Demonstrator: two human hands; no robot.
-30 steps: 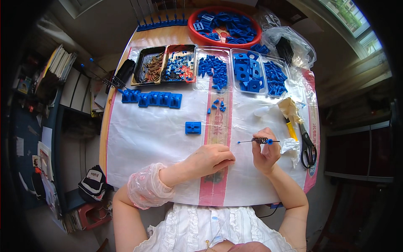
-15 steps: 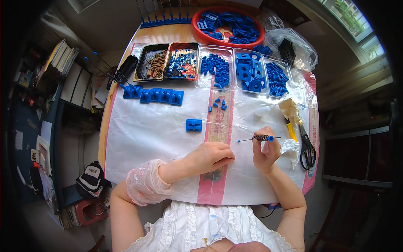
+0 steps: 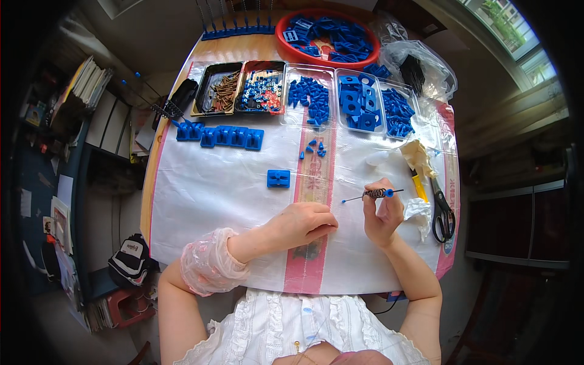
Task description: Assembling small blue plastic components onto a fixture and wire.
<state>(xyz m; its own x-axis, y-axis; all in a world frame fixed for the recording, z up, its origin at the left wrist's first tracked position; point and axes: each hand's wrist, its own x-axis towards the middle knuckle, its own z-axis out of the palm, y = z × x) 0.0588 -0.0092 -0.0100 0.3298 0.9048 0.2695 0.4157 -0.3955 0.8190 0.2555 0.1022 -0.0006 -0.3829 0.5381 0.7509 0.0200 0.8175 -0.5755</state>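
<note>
Between the thumb and fingers of my right hand is a thin dark rod with a black coil spring around it. The rod has a small blue tip at its left end and a blue piece by the spring's right end. My left hand rests low over the sheet's pink stripe with its fingertips pinched together. Whatever those fingers hold, if anything, is hidden. Beyond it a blue square block lies alone on the white sheet. Several small blue cones are scattered farther off.
Trays of screws, small nuts, blue cones and blue plates line the back. A red basin of blue parts stands behind them. Blue blocks form a row at left; black-handled scissors lie at right.
The whole view has shifted slightly. The rod with its spring tilts a little more, its right end higher. My left hand keeps its pinched pose.
</note>
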